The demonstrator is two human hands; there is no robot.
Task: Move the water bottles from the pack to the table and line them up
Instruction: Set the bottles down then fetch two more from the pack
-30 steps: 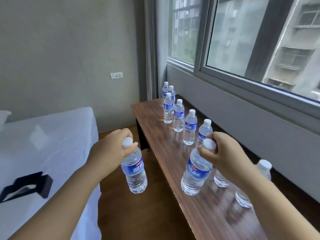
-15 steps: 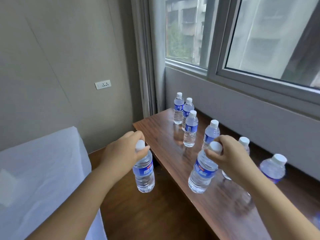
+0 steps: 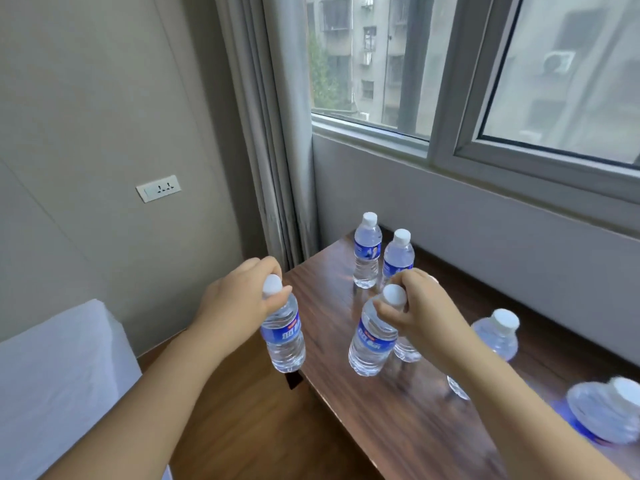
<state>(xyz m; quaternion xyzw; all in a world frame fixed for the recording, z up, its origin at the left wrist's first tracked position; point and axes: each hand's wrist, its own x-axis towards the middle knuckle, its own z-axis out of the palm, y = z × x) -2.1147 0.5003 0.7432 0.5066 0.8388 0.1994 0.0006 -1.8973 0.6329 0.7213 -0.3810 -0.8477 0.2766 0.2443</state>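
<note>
- Two bottles carried at once, each pinched at the cap; left hand point(image 3: 239, 299) curled round the neck of the left bottle point(image 3: 283, 336), hanging past the table's left edge, over the floor.
- Right hand point(image 3: 420, 315) gripping the cap of the right bottle point(image 3: 372, 341), held over the near-left part of the table point(image 3: 398, 427); whether its base touches the wood cannot be told.
- Already standing on the table: far bottle point(image 3: 367, 252) and second far bottle point(image 3: 398, 258) close together near the curtain point(image 3: 277, 133); a half-hidden bottle point(image 3: 405, 351) behind the right hand; another under the right forearm point(image 3: 456, 388); a bottle toward the wall point(image 3: 498, 337); a blurred one at the right edge point(image 3: 609, 410).
- Count: eight bottles in view, six down, two in hand.
- Progress: apparently well along; both carried bottles not yet set down; row loose, probably needing straightening; pack out of view, so remaining stock unknown.
</note>
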